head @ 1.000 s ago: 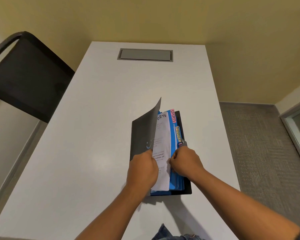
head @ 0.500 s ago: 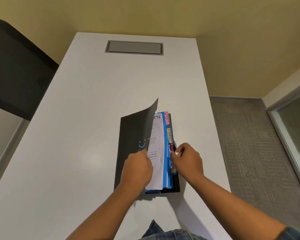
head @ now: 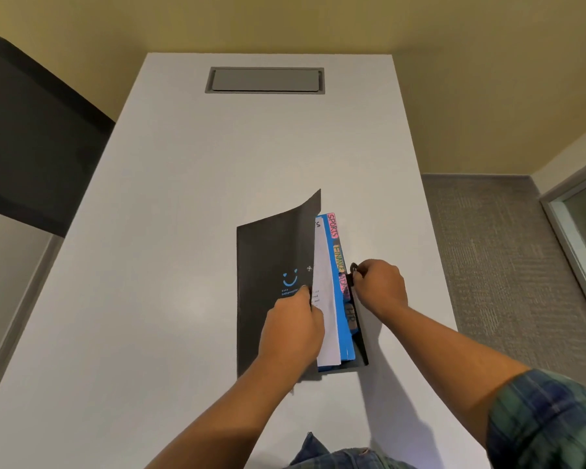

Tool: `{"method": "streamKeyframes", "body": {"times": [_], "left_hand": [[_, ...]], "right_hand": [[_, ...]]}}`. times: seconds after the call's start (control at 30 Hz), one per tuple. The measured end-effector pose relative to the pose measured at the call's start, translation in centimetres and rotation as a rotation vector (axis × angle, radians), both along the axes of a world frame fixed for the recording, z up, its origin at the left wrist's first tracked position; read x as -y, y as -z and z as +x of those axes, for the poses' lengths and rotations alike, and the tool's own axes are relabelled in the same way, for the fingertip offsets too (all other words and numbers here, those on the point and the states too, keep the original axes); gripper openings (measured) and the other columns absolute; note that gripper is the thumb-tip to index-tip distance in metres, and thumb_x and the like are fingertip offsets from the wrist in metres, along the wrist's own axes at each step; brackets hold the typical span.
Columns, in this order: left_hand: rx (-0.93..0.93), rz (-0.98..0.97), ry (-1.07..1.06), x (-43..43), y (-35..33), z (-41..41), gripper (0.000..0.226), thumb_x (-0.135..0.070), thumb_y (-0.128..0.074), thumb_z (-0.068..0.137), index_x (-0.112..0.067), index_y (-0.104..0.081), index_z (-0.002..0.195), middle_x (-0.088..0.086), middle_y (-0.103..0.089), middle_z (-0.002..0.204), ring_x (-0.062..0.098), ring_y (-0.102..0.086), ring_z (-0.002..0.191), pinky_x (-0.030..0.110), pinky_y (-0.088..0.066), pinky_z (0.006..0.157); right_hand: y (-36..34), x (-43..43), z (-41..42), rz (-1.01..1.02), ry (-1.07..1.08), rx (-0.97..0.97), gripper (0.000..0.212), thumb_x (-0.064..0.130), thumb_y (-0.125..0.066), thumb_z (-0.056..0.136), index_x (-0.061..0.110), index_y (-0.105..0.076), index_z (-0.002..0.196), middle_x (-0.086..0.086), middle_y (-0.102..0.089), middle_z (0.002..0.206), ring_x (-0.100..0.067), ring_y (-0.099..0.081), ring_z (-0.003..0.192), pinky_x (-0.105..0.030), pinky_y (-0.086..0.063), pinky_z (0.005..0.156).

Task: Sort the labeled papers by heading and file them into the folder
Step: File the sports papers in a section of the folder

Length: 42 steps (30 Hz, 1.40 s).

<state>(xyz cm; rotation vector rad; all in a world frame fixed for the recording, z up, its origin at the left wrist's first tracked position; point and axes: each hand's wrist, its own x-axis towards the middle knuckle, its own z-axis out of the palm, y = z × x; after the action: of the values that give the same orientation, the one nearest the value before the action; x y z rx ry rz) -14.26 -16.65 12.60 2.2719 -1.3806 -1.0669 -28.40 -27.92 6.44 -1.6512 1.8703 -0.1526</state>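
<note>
Head view, the only entry. I am logging a slim black plastic folder (head: 361,333) that is lying on the long white rectangular table (head: 183,231), with its long axis running straight away from me, its hinge on the left and its tabbed edge on the right. Its black front cover (head: 271,258) is standing partly raised and curling up at the far corner. The left hand (head: 293,328) is gripping that cover at its free edge, fingers curled round it. I cannot tell whether they are also catching the sheet beneath. The white printed paper sheet (head: 325,299) is lying lengthwise inside the folder, touching the left hand on its right side, and the cover is hiding most of its heading. The bright blue plastic dividers (head: 340,316) are sitting just right of the sheet, showing the pink SPORTS tab (head: 332,225) farthest from me, the yellow FINANCE tab (head: 339,260) next and the dark HR tab (head: 351,316) nearest. The right hand (head: 381,287) is pinching a small dark fitting (head: 354,267) at the folder's right edge; I cannot tell what kind it is. I am judging that the sheet is lying between the two hands, nearer the left. Seating it is going to depend on its long edge staying parallel to the dividers.
</note>
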Motion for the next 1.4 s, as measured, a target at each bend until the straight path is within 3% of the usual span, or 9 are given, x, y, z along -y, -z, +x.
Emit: {"method": "streamKeyframes", "body": {"times": [0.13,0.23,0.37,0.67,0.77,0.9,1.0,1.17,1.4], "left_hand": [[0.232,-0.029,0.125,1.1,1.4,0.4,0.047,-0.056,-0.048,0.095,-0.026,-0.054,0.13,-0.005,-0.068,0.116,0.016,-0.066,0.103,0.033,-0.057,0.083],[0.205,-0.015,0.141,1.6,4.6,2.0,0.047,-0.059,-0.048,0.092,-0.03,-0.054,0.129,-0.003,-0.065,0.125,0.02,-0.061,0.113,0.038,-0.054,0.092],[0.288,0.06,0.222,1.2,9.0,5.4,0.087,-0.064,-0.055,0.087,-0.019,-0.024,0.154,0.004,-0.019,0.164,0.025,-0.015,0.151,0.042,-0.026,0.119],[0.337,0.174,0.378,1.5,14.3,8.1,0.13,-0.096,-0.029,0.055,-0.025,0.019,0.153,0.003,0.031,0.159,0.031,0.025,0.148,0.054,0.008,0.118],[0.348,0.146,0.396,2.5,14.8,8.1,0.129,-0.098,-0.03,0.057,-0.029,0.025,0.151,0.001,0.04,0.153,0.028,0.035,0.142,0.055,0.01,0.117],[0.37,0.131,0.451,4.1,14.9,8.5,0.122,-0.092,-0.038,0.067,-0.031,0.028,0.149,0.004,0.039,0.156,0.03,0.035,0.143,0.054,0.014,0.116],[0.379,0.13,0.457,4.7,15.1,8.6,0.121,-0.092,-0.038,0.069,-0.03,0.028,0.149,0.005,0.037,0.157,0.031,0.034,0.143,0.055,0.014,0.116],[0.406,0.135,0.458,4.8,15.3,8.5,0.119,-0.093,-0.033,0.07,-0.029,0.029,0.149,0.006,0.038,0.156,0.032,0.035,0.143,0.055,0.015,0.115],[0.414,0.137,0.46,4.8,15.6,8.5,0.119,-0.093,-0.03,0.069,-0.029,0.03,0.148,0.005,0.041,0.155,0.032,0.038,0.141,0.053,0.02,0.112]], "right_hand": [[0.9,1.8,0.0,0.034,0.042,0.077,0.021,0.02,-0.061,0.09,0.012,-0.069,0.072,-0.006,-0.068,0.071,-0.028,-0.065,0.073,-0.031,-0.049,0.062],[2.0,2.3,-0.3,0.057,0.067,0.133,0.019,0.019,-0.062,0.089,0.016,-0.068,0.07,-0.007,-0.072,0.075,-0.028,-0.067,0.077,-0.036,-0.055,0.071],[3.4,2.8,-1.1,0.095,0.159,0.197,0.017,0.02,-0.062,0.088,0.015,-0.071,0.074,-0.007,-0.073,0.076,-0.03,-0.069,0.08,-0.044,-0.058,0.076],[5.5,3.5,-1.4,0.263,0.1,0.406,0.027,-0.005,-0.062,0.086,0.011,-0.075,0.104,-0.002,-0.071,0.083,-0.014,-0.062,0.076,-0.035,-0.053,0.078],[5.9,3.8,-0.9,0.228,0.188,0.436,0.016,0.006,-0.059,0.092,0.005,-0.076,0.093,-0.01,-0.072,0.08,-0.018,-0.063,0.071,-0.039,-0.055,0.075],[6.0,4.6,0.1,0.172,0.23,0.381,0.025,0.034,-0.07,0.088,0.012,-0.075,0.077,-0.002,-0.069,0.07,-0.019,-0.059,0.066,-0.037,-0.052,0.071],[5.8,5.1,1.2,0.137,0.23,0.305,0.025,0.036,-0.077,0.082,0.012,-0.072,0.08,-0.004,-0.07,0.079,-0.021,-0.063,0.077,-0.035,-0.052,0.077],[5.6,5.0,2.6,0.085,0.185,0.15,0.044,0.045,-0.083,0.073,0.008,-0.064,0.088,-0.003,-0.066,0.081,-0.019,-0.061,0.075,-0.026,-0.043,0.058],[6.1,4.9,3.5,0.059,0.168,0.036,0.05,0.046,-0.082,0.073,0.009,-0.058,0.094,-0.004,-0.064,0.09,-0.021,-0.056,0.082,-0.029,-0.041,0.064]]}}
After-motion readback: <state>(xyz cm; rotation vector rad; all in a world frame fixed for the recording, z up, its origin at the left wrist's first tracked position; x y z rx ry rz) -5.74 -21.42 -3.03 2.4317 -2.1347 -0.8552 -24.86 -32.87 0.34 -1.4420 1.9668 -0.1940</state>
